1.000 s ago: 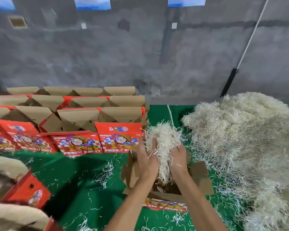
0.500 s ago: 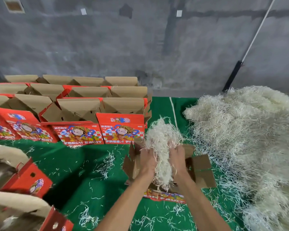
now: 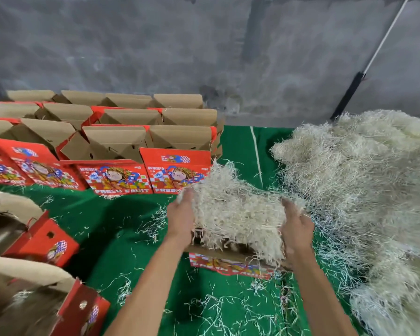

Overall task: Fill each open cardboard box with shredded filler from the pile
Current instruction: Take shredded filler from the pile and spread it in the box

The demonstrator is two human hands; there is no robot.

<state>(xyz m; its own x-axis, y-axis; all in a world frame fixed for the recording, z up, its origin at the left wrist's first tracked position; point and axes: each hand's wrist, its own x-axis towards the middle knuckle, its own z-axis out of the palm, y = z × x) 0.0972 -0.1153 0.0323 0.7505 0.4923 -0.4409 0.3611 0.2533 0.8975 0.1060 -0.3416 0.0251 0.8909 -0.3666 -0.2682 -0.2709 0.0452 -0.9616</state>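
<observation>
1. While our two hands work over the open box (image 3: 228, 261) at about 6 o'clock from the middle of the view, a wide wad of shredded filler (image 3: 235, 212) spreads across its mouth and hides most of the inside.
2. Our left hand (image 3: 182, 214) lies against the wad's 9 o'clock side, fingers fairly straight and pressed into the strands.
3. Our right hand (image 3: 296, 226) cups the 3 o'clock side, fingertips buried in the strands, so we cannot tell whether they pinch any.
4. The pile (image 3: 364, 197) of filler fills the view from 2 to 5 o'clock, its loose edge touching the wad.
5. Rows of open red boxes (image 3: 131, 146) stand at 10 to 11 o'clock, flaps up.
6. Two more boxes (image 3: 41, 241) sit at 8 o'clock, blurred.
7. Stray shreds litter the green cloth (image 3: 102, 214) around the box.
8. A pole (image 3: 374, 59) leans on the grey wall at 1 o'clock.
</observation>
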